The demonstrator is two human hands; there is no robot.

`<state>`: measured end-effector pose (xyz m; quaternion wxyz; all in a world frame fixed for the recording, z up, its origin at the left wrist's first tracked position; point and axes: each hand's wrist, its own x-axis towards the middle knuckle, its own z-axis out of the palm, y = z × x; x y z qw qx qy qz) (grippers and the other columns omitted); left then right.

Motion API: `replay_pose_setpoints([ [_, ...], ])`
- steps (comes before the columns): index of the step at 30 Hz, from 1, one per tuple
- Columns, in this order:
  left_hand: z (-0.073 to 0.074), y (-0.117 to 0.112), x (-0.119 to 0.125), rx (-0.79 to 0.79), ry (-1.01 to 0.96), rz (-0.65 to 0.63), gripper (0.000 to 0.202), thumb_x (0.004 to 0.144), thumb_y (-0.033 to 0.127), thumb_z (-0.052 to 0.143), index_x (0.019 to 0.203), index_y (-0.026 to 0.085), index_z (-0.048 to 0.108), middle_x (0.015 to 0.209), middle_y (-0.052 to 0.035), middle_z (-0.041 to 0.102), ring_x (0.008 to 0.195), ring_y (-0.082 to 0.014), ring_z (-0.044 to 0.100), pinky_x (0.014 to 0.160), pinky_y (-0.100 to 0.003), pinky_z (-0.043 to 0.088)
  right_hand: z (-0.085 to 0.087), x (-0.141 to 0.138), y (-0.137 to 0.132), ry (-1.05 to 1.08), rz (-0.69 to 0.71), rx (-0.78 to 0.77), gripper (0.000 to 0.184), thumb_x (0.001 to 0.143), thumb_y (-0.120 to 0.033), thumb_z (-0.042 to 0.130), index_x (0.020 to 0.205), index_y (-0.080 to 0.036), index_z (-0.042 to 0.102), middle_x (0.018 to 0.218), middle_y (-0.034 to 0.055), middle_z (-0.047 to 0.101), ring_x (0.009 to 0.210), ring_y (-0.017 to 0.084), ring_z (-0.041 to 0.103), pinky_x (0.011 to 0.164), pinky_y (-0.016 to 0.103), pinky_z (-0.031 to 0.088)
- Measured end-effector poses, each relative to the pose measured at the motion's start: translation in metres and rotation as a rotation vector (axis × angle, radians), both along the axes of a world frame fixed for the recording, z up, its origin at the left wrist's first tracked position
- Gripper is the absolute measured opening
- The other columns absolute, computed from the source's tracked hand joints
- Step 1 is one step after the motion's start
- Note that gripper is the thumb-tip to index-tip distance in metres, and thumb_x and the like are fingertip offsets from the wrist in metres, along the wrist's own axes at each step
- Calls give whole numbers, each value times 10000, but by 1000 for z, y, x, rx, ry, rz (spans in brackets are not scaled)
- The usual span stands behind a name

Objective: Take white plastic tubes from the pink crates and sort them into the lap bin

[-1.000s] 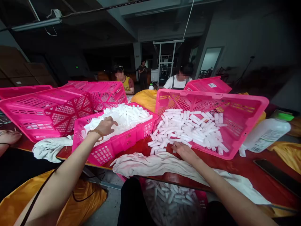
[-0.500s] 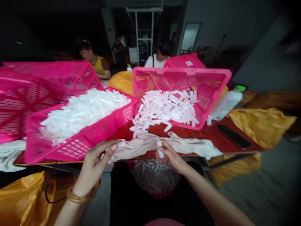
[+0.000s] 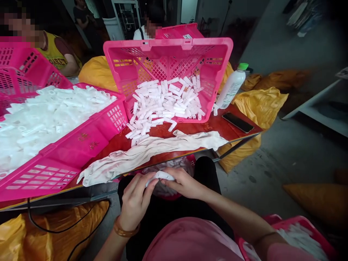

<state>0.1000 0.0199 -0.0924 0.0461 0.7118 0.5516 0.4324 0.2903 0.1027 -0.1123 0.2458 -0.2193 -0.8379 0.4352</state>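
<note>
Okay, from my remote seat the head view is the only one I have, and it shows the left hand (image 3: 135,199) and right hand (image 3: 185,183) close together at the near edge of the red surface (image 3: 199,127). Both are curled almost shut around a single white tube (image 3: 160,176), which pokes out between them with its ends partly hidden by the fingers. Directly beneath them sits a pink basket (image 3: 191,159) holding more white tubes, mostly hidden by the surface edge and the hands. On the surface, a long crumpled white cloth (image 3: 144,152) lies just beyond the hands. Past it, a tilted pink crate (image 3: 168,43) props up on the far side, with a loose heap of tubes (image 3: 163,101) spilling slightly onto the surface. To the left, a pink crate (image 3: 81,145) is packed with tubes. To the right I can see a white bottle with a green cap (image 3: 231,87) and a phone (image 3: 237,122). Two co-workers sit farther off, one in a yellow top (image 3: 56,61).
</note>
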Motion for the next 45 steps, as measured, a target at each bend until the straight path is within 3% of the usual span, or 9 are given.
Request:
replay_pose_setpoints([
  [4, -18, -6, 16, -173, -126, 58, 210, 991, 211, 482, 1118, 178, 646, 1054, -62, 713, 975, -161, 665, 885, -253, 508, -14, -9, -8, -83, -103, 260, 198, 989, -221, 426, 1115, -152, 564, 1010, 111, 607, 951, 222, 567, 841, 337, 466],
  [8, -25, -9, 16, -306, -228, 86, 410, 1026, 276, 373, 1410, 193, 490, 1333, -105, 607, 1201, -201, 583, 994, -323, 475, -12, -10, -9, -36, -5, 81, 162, 993, -258, 450, 1074, -166, 555, 999, 82, 599, 913, 187, 582, 819, 296, 472],
  [14, -13, -6, -11, -297, -270, 35, 176, 951, 334, 545, 956, 193, 650, 844, -34, 669, 768, -163, 630, 738, -270, 504, -1, -5, -7, -8, 157, -150, 179, 994, -332, 491, 1035, -179, 575, 833, -2, 603, 721, 120, 578, 649, 210, 436],
  [20, -9, -4, 8, -433, -394, 171, 350, 984, 374, 472, 685, 197, 512, 602, 24, 499, 572, -126, 475, 589, -247, 393, -27, -15, -15, -241, -229, 459, 295, 1008, -191, 382, 1237, -152, 565, 984, 119, 652, 871, 211, 592, 740, 301, 466],
  [24, -18, 2, 21, -511, -670, 174, 403, 968, 432, 500, 644, 198, 448, 569, 39, 412, 521, -114, 376, 510, -247, 315, -35, -14, -13, -334, -269, 606, 330, 1018, -189, 350, 1263, -150, 568, 896, 118, 653, 810, 222, 589, 699, 318, 450],
  [28, -32, 4, 27, -522, -768, 157, 408, 969, 439, 496, 644, 202, 429, 565, 43, 382, 510, -111, 349, 501, -251, 305, -32, -7, -8, -340, -260, 500, 310, 1017, -193, 354, 1227, -146, 576, 927, 119, 661, 831, 213, 594, 696, 300, 442],
  [34, -53, -5, 26, -394, -486, 128, 325, 987, 374, 454, 710, 213, 508, 595, 22, 477, 550, -137, 462, 560, -265, 402, -32, -1, -14, -176, 9, -59, 156, 999, -311, 470, 1010, -189, 567, 798, -3, 622, 687, 127, 570, 634, 213, 418],
  [40, -52, -11, 13, -420, -290, -91, 157, 974, 299, 489, 1035, 211, 603, 919, -48, 646, 848, -184, 628, 773, -290, 502, -27, 5, -8, -128, 66, -125, 225, 1023, -293, 400, 1143, -180, 553, 1028, 52, 636, 912, 155, 591, 807, 248, 435],
  [45, -38, -11, 5, -431, -194, -205, 95, 964, 226, 515, 1021, 217, 591, 903, -28, 633, 816, -159, 614, 759, -257, 483, -11, 8, 13, -230, 255, 42, 212, 1002, -259, 426, 942, -177, 612, 823, 26, 616, 758, 143, 550, 716, 235, 392],
])
